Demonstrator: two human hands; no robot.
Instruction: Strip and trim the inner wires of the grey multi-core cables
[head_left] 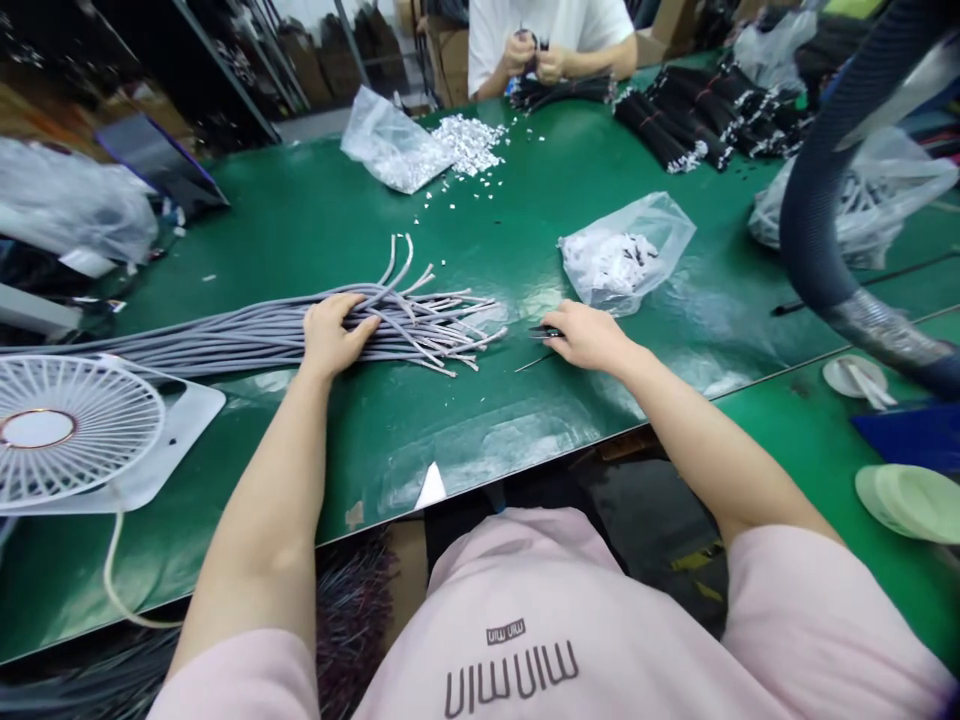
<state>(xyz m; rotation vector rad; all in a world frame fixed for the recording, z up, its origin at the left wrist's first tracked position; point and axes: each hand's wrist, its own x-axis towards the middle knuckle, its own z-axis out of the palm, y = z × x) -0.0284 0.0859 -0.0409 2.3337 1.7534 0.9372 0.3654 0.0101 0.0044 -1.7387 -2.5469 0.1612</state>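
A long bundle of grey cables runs in from the left, its pale stripped ends fanned out toward the middle of the table. On top of the bundle, close to those ends, lies my left hand, thumb and forefinger apart with cables showing between them. To the right of the ends, my right hand is closed around a small dark hand tool, perhaps snips, whose tip points left. Most of the tool is hidden by the fingers. Just below it a thin dark rod lies on the table.
A white fan stands at left. Bags of small white parts lie beyond my hands. Across the green table a co-worker's hands work near black cable bundles. A thick hose hangs at right.
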